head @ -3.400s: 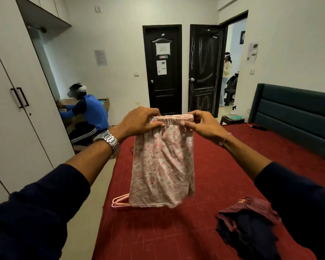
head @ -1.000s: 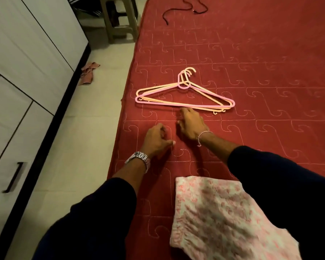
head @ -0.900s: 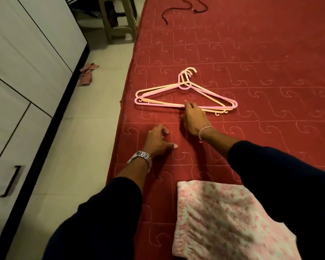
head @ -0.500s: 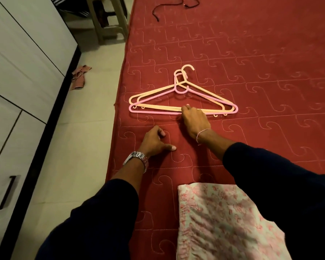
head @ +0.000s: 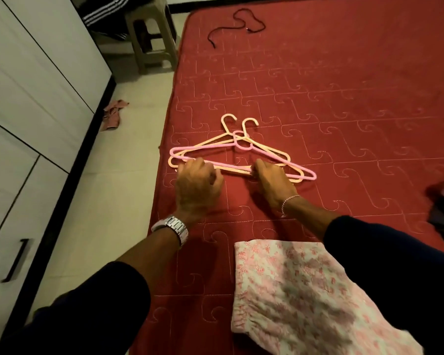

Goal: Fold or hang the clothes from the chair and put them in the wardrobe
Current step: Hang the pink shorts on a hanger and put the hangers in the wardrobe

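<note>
Item: tangle of thin pink and peach plastic hangers (head: 241,155), lying flat on the red quilted bed (head: 344,85) at 12 o'clock from the viewer. Rigid, light, slick; hooks interlocked, likely to drag together unless separated. Best taken at the straight bottom bar.

Left hand (head: 196,188): fingers curled over the bar's 9 o'clock end; whether they truly grip it cannot be told.

Right hand (head: 272,185): fingers pinching the bar near its middle.

Item: pink floral cotton garment (head: 305,298), soft, limp, folded flat on the bed at 5 o'clock.

White panelled wardrobe (head: 23,124) at 9 o'clock.
</note>
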`<control>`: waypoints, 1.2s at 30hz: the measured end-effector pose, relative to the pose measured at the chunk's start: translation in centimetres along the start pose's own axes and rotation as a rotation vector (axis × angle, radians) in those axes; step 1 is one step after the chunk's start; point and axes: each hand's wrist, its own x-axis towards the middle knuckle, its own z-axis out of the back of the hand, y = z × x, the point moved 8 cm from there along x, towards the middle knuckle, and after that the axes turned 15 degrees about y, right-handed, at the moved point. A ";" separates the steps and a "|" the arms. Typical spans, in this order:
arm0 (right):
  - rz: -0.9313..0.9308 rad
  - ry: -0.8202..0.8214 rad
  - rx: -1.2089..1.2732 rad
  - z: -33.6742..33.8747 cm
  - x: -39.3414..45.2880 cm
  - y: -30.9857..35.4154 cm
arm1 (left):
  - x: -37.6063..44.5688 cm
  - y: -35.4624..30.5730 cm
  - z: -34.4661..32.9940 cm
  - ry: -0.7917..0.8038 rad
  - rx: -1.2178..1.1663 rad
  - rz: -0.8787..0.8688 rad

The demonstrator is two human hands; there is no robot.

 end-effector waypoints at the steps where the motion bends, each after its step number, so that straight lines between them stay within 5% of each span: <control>1: 0.003 -0.004 0.023 0.3 -0.3 0.1 | 0.6 0.1 0.7 -0.017 0.089 0.013; 7: 0.057 -0.005 -0.002 0.0 -1.7 0.6 | 3.3 2.7 0.6 0.381 0.325 0.244; 11: 0.096 -0.007 -0.043 -0.4 -2.8 0.5 | 3.4 4.3 -1.6 0.651 0.129 0.288; 16: 0.056 0.052 -0.068 -0.7 -2.8 -0.6 | 3.5 4.8 -0.9 0.518 0.013 0.255; 22: -0.083 -0.054 0.003 0.2 0.9 -0.6 | 4.0 6.8 -2.4 0.521 -0.033 0.584; 25: -0.130 0.118 -0.027 -1.9 2.4 -0.7 | 3.9 7.9 -3.2 0.512 -0.090 0.664; 36: -0.304 0.247 -0.161 -5.6 0.5 -4.6 | 2.6 10.6 -3.7 0.300 -0.183 0.597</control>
